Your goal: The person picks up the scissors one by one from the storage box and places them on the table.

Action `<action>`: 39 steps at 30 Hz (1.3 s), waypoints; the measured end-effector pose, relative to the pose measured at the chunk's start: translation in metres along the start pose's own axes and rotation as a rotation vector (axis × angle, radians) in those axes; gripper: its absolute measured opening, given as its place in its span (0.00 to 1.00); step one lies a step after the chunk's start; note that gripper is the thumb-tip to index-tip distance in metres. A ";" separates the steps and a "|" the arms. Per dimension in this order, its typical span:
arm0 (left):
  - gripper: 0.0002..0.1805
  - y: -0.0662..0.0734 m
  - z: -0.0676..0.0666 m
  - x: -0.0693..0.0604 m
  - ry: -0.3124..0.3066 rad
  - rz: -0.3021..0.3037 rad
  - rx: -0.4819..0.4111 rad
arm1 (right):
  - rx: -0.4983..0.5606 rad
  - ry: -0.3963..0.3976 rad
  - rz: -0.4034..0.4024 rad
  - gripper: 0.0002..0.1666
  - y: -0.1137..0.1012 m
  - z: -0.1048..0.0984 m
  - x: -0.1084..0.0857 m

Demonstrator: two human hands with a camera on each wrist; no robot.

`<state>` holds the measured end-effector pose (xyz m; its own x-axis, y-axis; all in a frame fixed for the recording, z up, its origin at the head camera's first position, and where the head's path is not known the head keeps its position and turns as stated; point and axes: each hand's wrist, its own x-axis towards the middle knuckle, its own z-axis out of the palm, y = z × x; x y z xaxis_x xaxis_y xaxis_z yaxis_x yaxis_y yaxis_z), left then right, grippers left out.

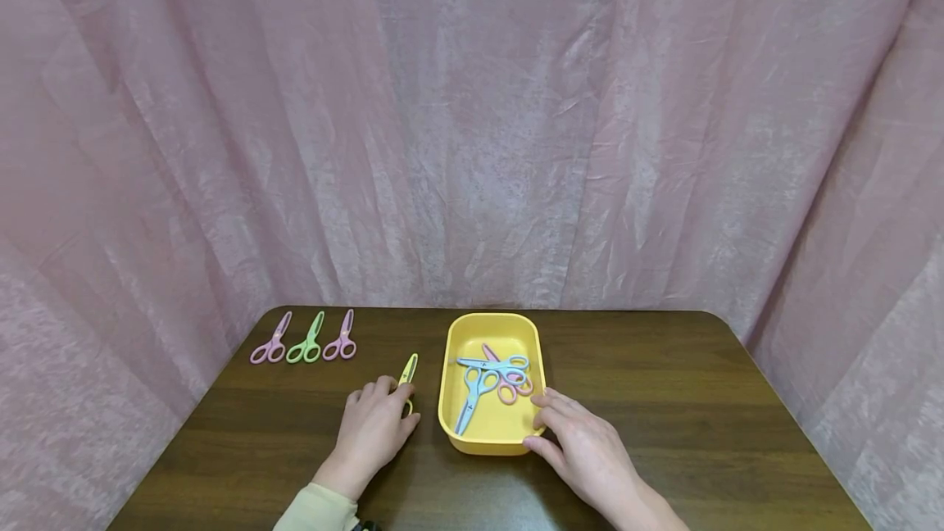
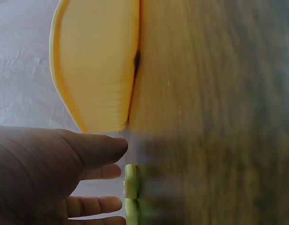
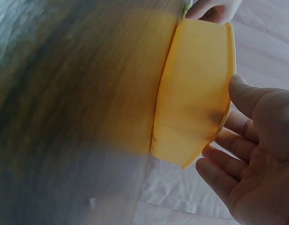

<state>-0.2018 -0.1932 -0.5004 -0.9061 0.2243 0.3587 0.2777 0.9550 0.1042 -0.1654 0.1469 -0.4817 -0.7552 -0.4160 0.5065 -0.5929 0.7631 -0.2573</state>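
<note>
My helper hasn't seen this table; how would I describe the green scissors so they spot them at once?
On the dark brown wood-grained table, look to the far left corner, left of the yellow rectangular tray. The light-green scissors lie there between two light-purple pairs, the only green ones in the row.
</note>
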 end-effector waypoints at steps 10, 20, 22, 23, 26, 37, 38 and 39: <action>0.25 0.010 -0.011 -0.010 0.006 0.041 0.057 | -0.003 0.010 -0.010 0.16 0.001 0.001 0.000; 0.28 0.015 -0.016 -0.020 -0.076 0.047 0.071 | -0.006 0.003 0.001 0.16 0.001 0.001 0.000; 0.28 0.015 -0.016 -0.020 -0.087 0.052 0.073 | -0.008 0.005 0.000 0.16 0.001 0.001 0.000; 0.28 0.015 -0.016 -0.021 -0.093 0.052 0.073 | -0.008 0.007 -0.002 0.16 0.001 0.001 0.000; 0.28 0.015 -0.015 -0.021 -0.101 0.049 0.082 | -0.007 0.009 -0.003 0.16 0.001 0.001 -0.001; 0.26 0.015 -0.014 -0.023 -0.082 0.054 0.119 | -0.004 0.009 -0.002 0.16 0.001 0.002 -0.001; 0.26 0.015 -0.014 -0.023 -0.086 0.050 0.118 | -0.005 0.011 -0.002 0.16 0.001 0.002 -0.001; 0.26 0.015 -0.014 -0.023 -0.091 0.045 0.115 | -0.007 0.012 -0.003 0.16 0.001 0.002 -0.001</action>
<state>-0.1723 -0.1869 -0.4942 -0.9203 0.2788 0.2744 0.2846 0.9585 -0.0191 -0.1662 0.1472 -0.4840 -0.7500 -0.4128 0.5168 -0.5934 0.7650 -0.2502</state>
